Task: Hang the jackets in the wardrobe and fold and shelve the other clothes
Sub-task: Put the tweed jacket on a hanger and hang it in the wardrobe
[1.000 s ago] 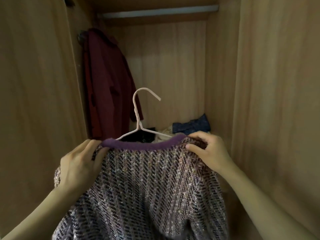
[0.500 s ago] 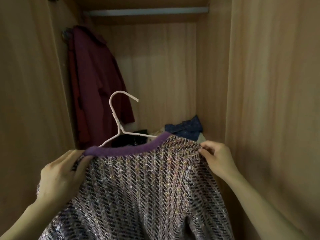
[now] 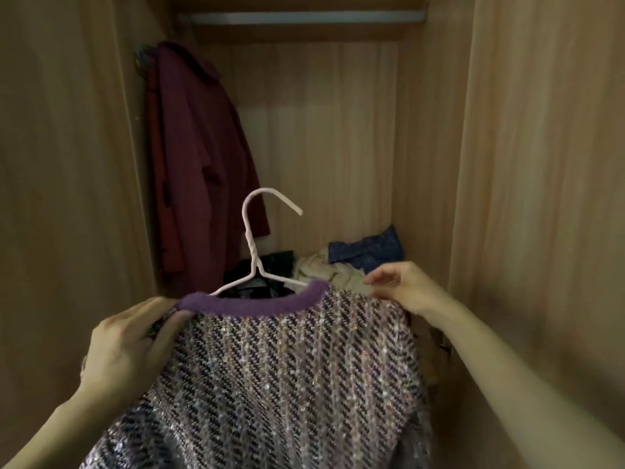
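1. Left hand grip: fingers and thumb curled round the left shoulder of the tweed jacket, clamped on the fabric just beside the purple collar.
2. Right hand grip: fingertips pinch the jacket's right shoulder edge, thumb and fingers together on the cloth.
3. Jacket is held up between both hands in front of the open wardrobe, back side facing the camera, lower part hanging out of view at the bottom.
4. White wire hanger sits inside the jacket neck, hook standing upright above the collar (hook tip points right), not on the rail.
5. Dark red coat hangs at the wardrobe's left rear, near the hanger hook.
6. Loose clothes lie on the wardrobe floor behind the jacket: blue garment, cream one, black item partly hidden.
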`<state>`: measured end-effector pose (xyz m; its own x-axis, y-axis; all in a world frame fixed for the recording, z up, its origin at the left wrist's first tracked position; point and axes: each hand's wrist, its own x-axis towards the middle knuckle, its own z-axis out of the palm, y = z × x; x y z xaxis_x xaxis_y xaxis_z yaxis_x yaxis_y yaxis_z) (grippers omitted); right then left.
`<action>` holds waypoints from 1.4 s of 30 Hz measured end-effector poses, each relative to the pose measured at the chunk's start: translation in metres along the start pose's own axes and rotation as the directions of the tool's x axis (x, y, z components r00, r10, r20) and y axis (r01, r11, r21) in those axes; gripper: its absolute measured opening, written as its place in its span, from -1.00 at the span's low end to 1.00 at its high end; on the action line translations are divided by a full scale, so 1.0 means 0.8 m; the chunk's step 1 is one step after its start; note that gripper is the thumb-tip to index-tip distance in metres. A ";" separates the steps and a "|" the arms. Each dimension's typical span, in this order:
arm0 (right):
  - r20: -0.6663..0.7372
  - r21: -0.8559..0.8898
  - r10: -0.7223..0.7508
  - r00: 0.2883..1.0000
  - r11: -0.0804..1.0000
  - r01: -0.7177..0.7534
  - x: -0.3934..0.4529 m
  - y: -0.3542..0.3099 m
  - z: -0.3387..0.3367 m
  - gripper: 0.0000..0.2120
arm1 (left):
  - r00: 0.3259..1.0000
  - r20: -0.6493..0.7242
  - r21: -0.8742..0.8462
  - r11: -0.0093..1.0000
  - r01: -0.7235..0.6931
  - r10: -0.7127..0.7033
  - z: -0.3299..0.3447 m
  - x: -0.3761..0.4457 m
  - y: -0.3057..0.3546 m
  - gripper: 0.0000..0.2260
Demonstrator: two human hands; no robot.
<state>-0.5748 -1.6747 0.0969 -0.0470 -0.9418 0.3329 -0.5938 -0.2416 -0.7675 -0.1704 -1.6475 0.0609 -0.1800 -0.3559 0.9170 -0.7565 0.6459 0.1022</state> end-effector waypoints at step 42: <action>-0.505 -0.366 -0.520 0.689 0.852 0.375 0.078 -0.027 0.092 -0.80 | 1.000 0.002 -0.049 0.999 -0.019 0.019 0.094 0.062 -0.150 -0.69</action>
<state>-0.5057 -1.7456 0.0936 -0.1293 -0.4050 0.9051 -0.8172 -0.4735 -0.3286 -0.1356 -1.7936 0.0649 -0.1951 -0.3447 0.9182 -0.7211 0.6850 0.1039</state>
